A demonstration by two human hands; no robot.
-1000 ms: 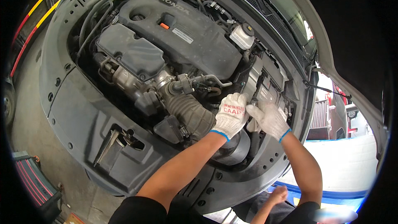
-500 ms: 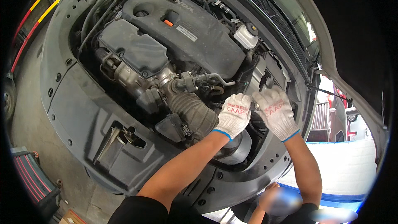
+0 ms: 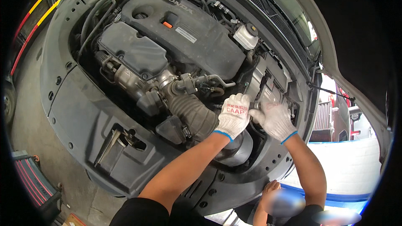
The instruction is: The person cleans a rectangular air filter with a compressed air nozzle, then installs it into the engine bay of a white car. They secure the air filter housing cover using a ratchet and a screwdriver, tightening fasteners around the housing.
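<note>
Open engine bay of car, hood point(image 3: 356, 29) raised at right. Left hand point(image 3: 233, 116), white knit glove with blue cuff, fingers curled, beside ribbed dark hose point(image 3: 190, 109). Right hand point(image 3: 275, 118), same glove, close by left one, fingers blurred over dark boxy part point(image 3: 273, 90); grip of both hidden. Beyond: large dark engine cover point(image 3: 209, 52) with orange piece point(image 3: 167, 24), pale reservoir point(image 3: 245, 38) with dark cap. Lower right: another person's hand point(image 3: 271, 186), partly blurred. Left: red-yellow bars point(image 3: 47, 16).
</note>
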